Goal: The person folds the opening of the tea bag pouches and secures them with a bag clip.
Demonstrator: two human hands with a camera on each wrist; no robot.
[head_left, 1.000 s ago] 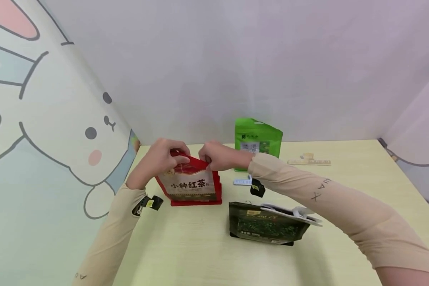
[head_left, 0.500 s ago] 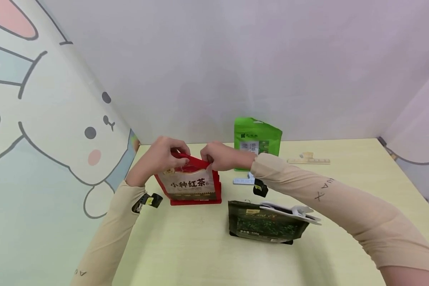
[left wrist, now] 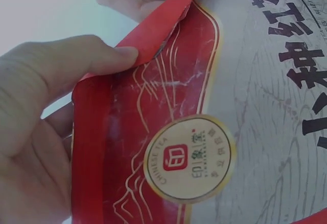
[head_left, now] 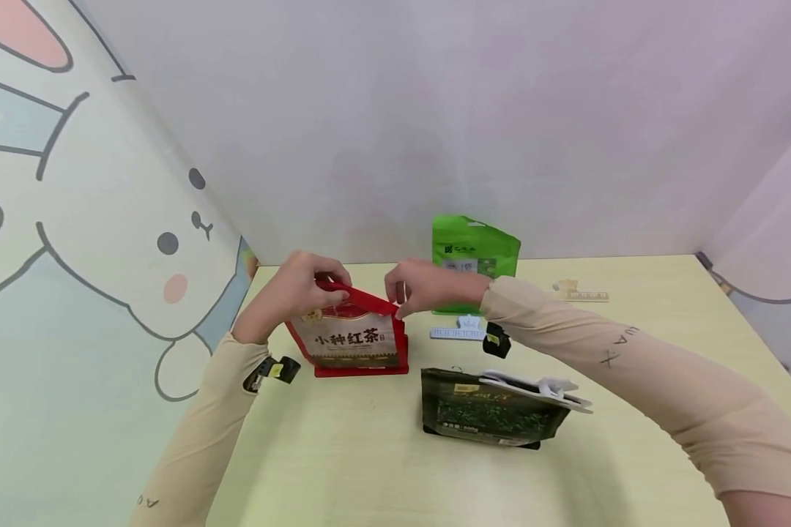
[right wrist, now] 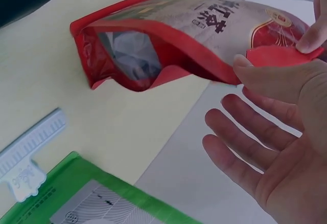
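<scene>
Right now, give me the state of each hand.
Left hand: pinching the top left edge of the red tea bag.
Right hand: thumb and forefinger pinching the bag's top right corner, other fingers spread.

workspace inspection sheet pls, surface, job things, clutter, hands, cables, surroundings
surface: pale yellow table.
job's things: red tea pouch stands upright, its top strip folded over.
clutter: green pouch upright at the back; dark pouch lying flat, white clip on its top; another white clip and a beige clip loose on the table.
grippers: left hand pinches the pouch top's left end; right hand pinches its right end, other fingers spread.
cables: nothing seen.
surroundings: plain back wall; rabbit cartoon panel on the left.
</scene>
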